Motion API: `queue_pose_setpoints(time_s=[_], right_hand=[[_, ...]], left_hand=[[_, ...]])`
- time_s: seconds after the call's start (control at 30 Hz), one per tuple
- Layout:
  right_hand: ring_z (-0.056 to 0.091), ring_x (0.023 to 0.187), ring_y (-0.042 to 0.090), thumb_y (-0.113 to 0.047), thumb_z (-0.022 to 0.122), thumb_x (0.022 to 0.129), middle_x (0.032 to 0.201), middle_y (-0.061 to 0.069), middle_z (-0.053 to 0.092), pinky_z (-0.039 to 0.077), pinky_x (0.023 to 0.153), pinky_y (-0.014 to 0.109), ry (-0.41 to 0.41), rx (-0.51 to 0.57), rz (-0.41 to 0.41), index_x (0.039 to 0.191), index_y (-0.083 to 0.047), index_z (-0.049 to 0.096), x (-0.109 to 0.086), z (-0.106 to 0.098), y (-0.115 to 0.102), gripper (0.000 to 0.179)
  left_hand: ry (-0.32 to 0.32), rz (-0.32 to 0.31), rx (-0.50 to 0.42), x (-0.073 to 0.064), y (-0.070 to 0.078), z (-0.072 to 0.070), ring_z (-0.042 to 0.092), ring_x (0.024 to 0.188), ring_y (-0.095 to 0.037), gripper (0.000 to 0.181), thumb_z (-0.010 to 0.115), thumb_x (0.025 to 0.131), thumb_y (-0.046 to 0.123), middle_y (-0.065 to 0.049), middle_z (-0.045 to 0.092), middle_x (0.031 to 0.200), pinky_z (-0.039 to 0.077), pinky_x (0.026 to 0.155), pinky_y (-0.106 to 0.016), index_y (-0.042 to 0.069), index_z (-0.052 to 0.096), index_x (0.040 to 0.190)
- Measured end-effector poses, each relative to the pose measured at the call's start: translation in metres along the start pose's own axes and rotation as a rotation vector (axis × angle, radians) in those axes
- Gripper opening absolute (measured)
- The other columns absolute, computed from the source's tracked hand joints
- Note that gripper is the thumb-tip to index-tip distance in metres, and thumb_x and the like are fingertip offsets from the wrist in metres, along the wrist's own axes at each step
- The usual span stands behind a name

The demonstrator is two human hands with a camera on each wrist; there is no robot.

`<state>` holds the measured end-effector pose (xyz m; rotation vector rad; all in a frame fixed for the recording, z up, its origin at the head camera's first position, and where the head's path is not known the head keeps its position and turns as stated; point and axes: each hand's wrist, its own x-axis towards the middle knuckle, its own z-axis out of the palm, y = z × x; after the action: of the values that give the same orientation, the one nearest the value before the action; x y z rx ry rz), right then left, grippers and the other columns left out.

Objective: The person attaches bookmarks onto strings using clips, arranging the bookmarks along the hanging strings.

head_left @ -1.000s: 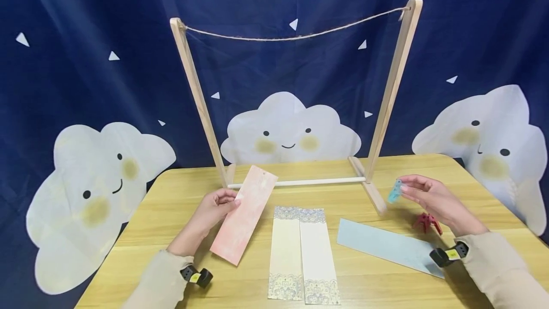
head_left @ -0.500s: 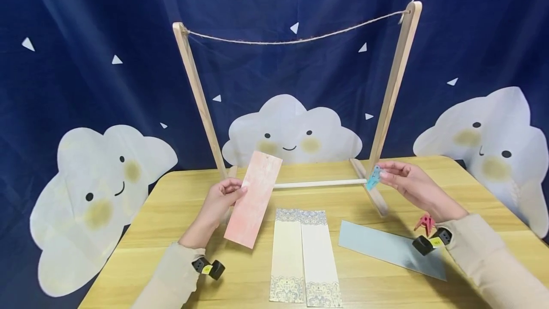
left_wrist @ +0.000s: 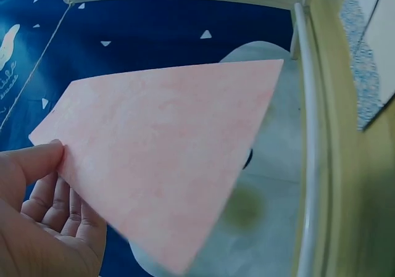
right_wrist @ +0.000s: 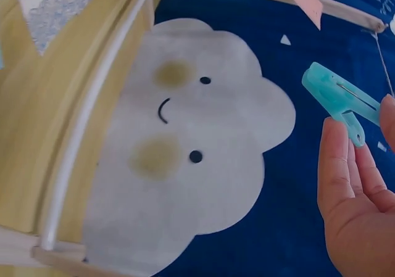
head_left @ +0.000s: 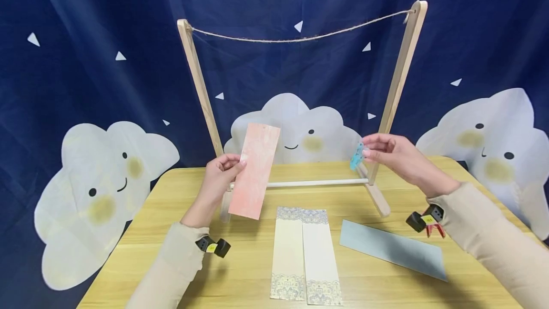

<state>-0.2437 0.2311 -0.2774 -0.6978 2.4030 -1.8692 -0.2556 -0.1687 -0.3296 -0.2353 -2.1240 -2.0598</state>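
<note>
My left hand (head_left: pixel 220 175) pinches a pink paper strip (head_left: pixel 257 170) by its left edge, between thumb and fingers. The strip is raised above the table, nearly upright, with a small hole near its top. In the left wrist view the thumb (left_wrist: pixel 40 161) lies on the strip's face. Between the thumb and fingertips of my right hand (head_left: pixel 396 156) is a blue-green plastic clothespin (head_left: pixel 357 156). The right wrist view shows the clothespin (right_wrist: pixel 333 92) with its wire spring. Above both hands a twine line (head_left: pixel 274 40) sags between two wooden posts.
Cream (head_left: pixel 288 252) and white (head_left: pixel 319 256) patterned strips lie side by side on the wooden table (head_left: pixel 163 213). To their right lies a grey-blue strip (head_left: pixel 392 249). Red clothespins (head_left: pixel 436 231) are partly hidden behind the right wrist. The frame's white rod (head_left: pixel 317 183) runs low across the back.
Both hands have risen. The left has lifted the pink strip up and slightly right; the right has carried the clothespin up and left, towards the frame's middle.
</note>
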Motion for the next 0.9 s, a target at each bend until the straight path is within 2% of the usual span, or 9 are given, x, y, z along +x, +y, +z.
queue_pose_setpoints(time_s=[0.13, 0.23, 0.3, 0.4, 0.57, 0.73, 0.9], right_hand=[[0.066, 0.084, 0.007, -0.007, 0.059, 0.092, 0.089, -0.004, 0.069, 0.052, 0.079, 0.019, -0.007, 0.054, 0.0, 0.109, -0.006, 0.06, 0.017, 0.005, -0.017, 0.017], [0.065, 0.087, 0.007, -0.011, 0.06, 0.092, 0.09, -0.003, 0.069, 0.051, 0.082, 0.018, -0.005, 0.053, 0.01, 0.113, -0.003, 0.058, 0.028, 0.008, -0.03, 0.022], [0.064, 0.088, 0.007, -0.014, 0.061, 0.092, 0.091, -0.004, 0.068, 0.05, 0.083, 0.018, 0.011, 0.015, 0.012, 0.115, -0.002, 0.057, 0.035, 0.012, -0.037, 0.026], [0.064, 0.088, 0.008, -0.016, 0.062, 0.092, 0.092, -0.003, 0.068, 0.051, 0.083, 0.018, 0.054, -0.005, -0.019, 0.116, 0.001, 0.057, 0.048, 0.019, -0.047, 0.03], [0.064, 0.086, 0.011, -0.018, 0.065, 0.09, 0.093, -0.003, 0.069, 0.051, 0.082, 0.018, 0.132, -0.018, -0.111, 0.113, -0.002, 0.059, 0.07, 0.031, -0.067, 0.029], [0.064, 0.084, 0.013, -0.012, 0.065, 0.088, 0.094, 0.003, 0.067, 0.052, 0.08, 0.019, 0.125, 0.054, -0.184, 0.11, -0.001, 0.059, 0.093, 0.041, -0.091, 0.025], [0.063, 0.084, 0.013, -0.009, 0.066, 0.087, 0.093, 0.004, 0.066, 0.052, 0.08, 0.019, 0.14, 0.079, -0.193, 0.108, 0.0, 0.06, 0.116, 0.053, -0.116, 0.023]], left_hand=[[0.036, 0.017, 0.002, 0.008, 0.009, 0.005, 0.055, 0.064, -0.005, 0.013, 0.065, 0.088, 0.008, 0.008, 0.062, 0.071, 0.046, 0.056, -0.018, 0.001, 0.061, 0.099], [0.059, 0.04, 0.013, 0.013, 0.015, 0.009, 0.053, 0.062, -0.004, 0.012, 0.066, 0.087, 0.007, 0.01, 0.061, 0.069, 0.043, 0.055, -0.019, 0.002, 0.062, 0.098], [0.074, 0.049, 0.016, 0.016, 0.019, 0.012, 0.051, 0.061, -0.004, 0.011, 0.066, 0.087, 0.007, 0.01, 0.061, 0.068, 0.042, 0.054, -0.018, 0.003, 0.062, 0.097], [0.097, 0.074, 0.019, 0.02, 0.025, 0.013, 0.049, 0.059, -0.004, 0.012, 0.067, 0.087, 0.007, 0.01, 0.061, 0.067, 0.04, 0.052, -0.018, 0.002, 0.062, 0.096], [0.133, 0.119, -0.001, 0.03, 0.035, 0.013, 0.048, 0.055, -0.005, 0.017, 0.067, 0.087, 0.007, 0.009, 0.06, 0.066, 0.04, 0.049, -0.017, -0.004, 0.061, 0.098], [0.178, 0.155, -0.018, 0.037, 0.045, 0.011, 0.048, 0.056, -0.004, 0.019, 0.067, 0.086, 0.004, 0.01, 0.062, 0.066, 0.039, 0.049, -0.016, -0.008, 0.061, 0.099], [0.194, 0.174, 0.012, 0.042, 0.056, 0.009, 0.048, 0.057, -0.004, 0.018, 0.067, 0.086, 0.006, 0.011, 0.062, 0.067, 0.039, 0.05, -0.016, -0.006, 0.062, 0.099]])
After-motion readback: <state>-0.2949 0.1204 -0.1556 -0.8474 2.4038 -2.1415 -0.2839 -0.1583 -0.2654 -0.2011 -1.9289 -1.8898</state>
